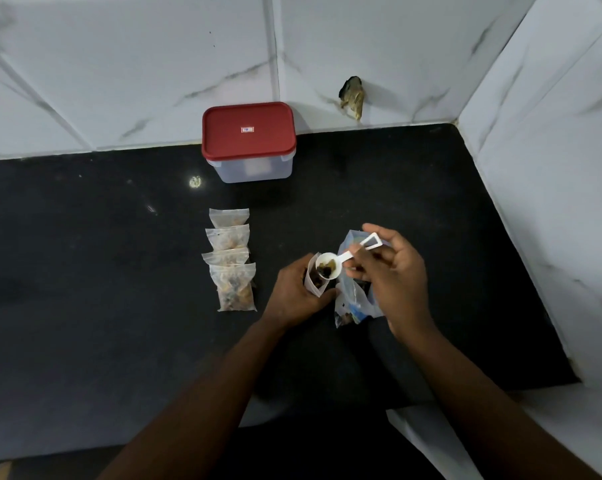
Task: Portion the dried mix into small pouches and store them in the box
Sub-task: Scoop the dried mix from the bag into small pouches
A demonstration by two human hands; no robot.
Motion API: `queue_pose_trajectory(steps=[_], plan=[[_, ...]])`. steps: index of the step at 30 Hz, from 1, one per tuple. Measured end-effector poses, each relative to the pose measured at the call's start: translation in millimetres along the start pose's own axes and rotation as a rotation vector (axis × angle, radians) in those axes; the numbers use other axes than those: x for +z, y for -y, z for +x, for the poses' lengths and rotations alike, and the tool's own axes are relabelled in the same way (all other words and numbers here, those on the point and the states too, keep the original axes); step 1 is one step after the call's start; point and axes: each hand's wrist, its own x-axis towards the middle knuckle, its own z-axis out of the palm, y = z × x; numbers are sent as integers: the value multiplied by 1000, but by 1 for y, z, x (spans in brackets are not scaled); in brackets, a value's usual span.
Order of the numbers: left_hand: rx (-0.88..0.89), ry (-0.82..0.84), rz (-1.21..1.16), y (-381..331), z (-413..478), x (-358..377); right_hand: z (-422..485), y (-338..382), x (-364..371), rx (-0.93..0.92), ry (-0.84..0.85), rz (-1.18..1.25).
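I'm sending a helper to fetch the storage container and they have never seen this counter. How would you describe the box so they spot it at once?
On the black countertop, look to the back edge where it meets the marble-patterned wall. The box stands there, beyond the row of filled pouches. It is the only rigid container: translucent, with a red lid shut on it.

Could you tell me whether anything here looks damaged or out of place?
Yes: the tiled wall has a broken, dark hole just above the counter, right of the red-lidded box. Nothing looks spilled.
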Motion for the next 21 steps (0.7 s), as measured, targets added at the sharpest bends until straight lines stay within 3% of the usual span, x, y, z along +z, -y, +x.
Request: queue_pose_trajectory(steps=[7, 10, 14, 17, 21], plan=[[27, -38, -79, -4, -5, -1, -10, -24, 4, -355, 220, -494], [31, -54, -93, -1, -3, -4, -11, -29, -2, -541, 370, -530], [6, -39, -85, 10, 0, -3, -13, -41, -11, -721, 427, -580], [-6, -59, -82, 12, 1, -2, -15, -45, -16, -754, 383, -541], [12, -18, -67, 5, 0, -1, -18, -41, -16, -578, 299, -413]])
